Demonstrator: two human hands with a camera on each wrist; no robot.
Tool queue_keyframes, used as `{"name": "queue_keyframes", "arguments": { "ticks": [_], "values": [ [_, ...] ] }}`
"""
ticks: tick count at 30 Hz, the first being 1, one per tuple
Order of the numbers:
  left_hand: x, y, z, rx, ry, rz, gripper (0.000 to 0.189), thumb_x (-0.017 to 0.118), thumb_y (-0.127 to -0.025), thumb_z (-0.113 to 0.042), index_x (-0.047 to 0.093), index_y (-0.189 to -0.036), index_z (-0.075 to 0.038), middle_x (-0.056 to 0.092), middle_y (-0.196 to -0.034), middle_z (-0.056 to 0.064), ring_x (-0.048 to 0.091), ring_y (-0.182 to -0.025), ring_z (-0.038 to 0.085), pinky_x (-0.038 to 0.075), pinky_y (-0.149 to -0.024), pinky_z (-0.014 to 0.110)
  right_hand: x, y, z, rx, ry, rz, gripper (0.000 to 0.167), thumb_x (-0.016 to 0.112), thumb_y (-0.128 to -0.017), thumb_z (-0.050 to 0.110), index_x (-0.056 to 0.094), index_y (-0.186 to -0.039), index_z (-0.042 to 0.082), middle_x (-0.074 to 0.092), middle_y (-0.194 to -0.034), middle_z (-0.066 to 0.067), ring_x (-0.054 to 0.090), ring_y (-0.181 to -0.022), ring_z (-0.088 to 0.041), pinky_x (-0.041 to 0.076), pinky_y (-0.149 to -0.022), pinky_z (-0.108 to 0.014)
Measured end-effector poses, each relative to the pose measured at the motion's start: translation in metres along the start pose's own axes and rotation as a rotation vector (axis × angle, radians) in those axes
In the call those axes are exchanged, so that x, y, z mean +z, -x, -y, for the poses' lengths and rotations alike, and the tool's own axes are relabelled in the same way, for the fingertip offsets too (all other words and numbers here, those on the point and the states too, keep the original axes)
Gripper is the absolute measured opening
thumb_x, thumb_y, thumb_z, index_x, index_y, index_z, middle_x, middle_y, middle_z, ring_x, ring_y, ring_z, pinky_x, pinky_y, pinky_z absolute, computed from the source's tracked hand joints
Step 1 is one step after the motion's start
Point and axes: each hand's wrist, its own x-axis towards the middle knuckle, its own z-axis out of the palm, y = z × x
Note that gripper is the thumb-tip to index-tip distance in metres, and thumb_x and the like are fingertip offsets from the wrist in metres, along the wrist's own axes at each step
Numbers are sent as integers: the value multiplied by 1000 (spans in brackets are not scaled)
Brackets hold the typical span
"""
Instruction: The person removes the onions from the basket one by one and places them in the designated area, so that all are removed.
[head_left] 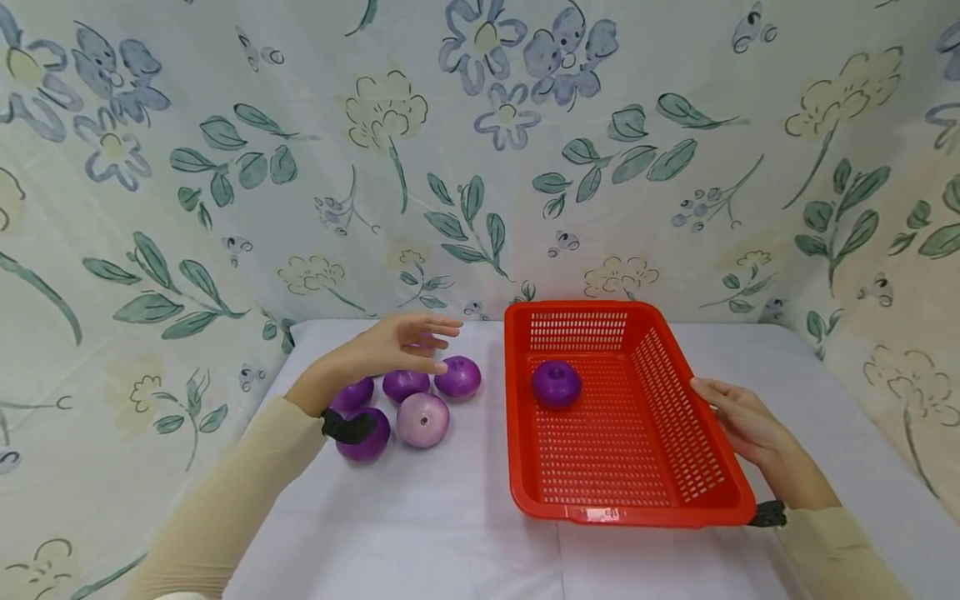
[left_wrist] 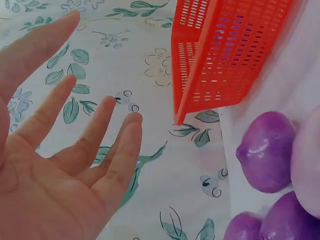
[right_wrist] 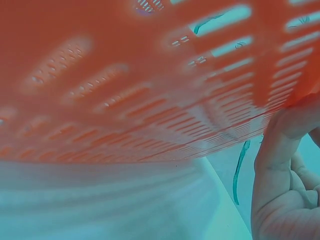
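One onion point(head_left: 557, 382) lies in the red basket point(head_left: 701, 508); five onions point(head_left: 423, 419) remain beneath the open left hand point(head_left: 397, 343); the right hand point(head_left: 738, 417) seemingly grips the rim.

A white-clothed table point(head_left: 420, 533) carries a red basket point(head_left: 708, 492) and seemingly five purple onions point(head_left: 423, 419).
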Motion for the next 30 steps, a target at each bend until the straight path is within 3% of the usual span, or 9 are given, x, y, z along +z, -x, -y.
{"name": "queue_keyframes", "arguments": {
  "ticks": [5,10,15,21,30],
  "values": [
    [9,-34,-12,0,24,70,61,80,-87,-25,55,-142,-30,54,-142,-4,54,-128,23,46,-104,42,0,2,1,5,-9,-8,22,54,-104,22,75,-100,21,73,-97,0,69,-82,-16,60,-74,-34],
    [19,-71,-22,44,58,171,62,78,-88,-22,53,-144,-27,55,-142,-1,51,-130,29,47,-103,44,1,4,1,1,-8,-12,22,54,-104,22,75,-99,20,72,-96,0,69,-82,-16,60,-73,-33],
    [30,-103,-30,67,36,230,64,78,-88,-22,52,-145,-26,55,-142,1,54,-127,25,50,-99,44,2,3,1,-2,9,-17,20,55,-104,23,74,-100,20,72,-96,0,69,-81,-15,60,-72,-33],
    [43,-133,-33,96,58,306,66,76,-88,-13,49,-148,-19,52,-143,6,54,-127,22,46,-104,40,2,0,1,-5,9,-14,21,54,-104,23,74,-99,19,72,-96,-1,69,-81,-15,60,-72,-33],
    [59,-166,-28,54,23,333,63,78,-88,-22,53,-145,-23,59,-137,-3,55,-124,16,45,-104,41,2,1,0,-12,-9,-7,22,54,-105,21,75,-99,17,72,-95,-2,69,-80,-15,60,-72,-32]
  ]
}}
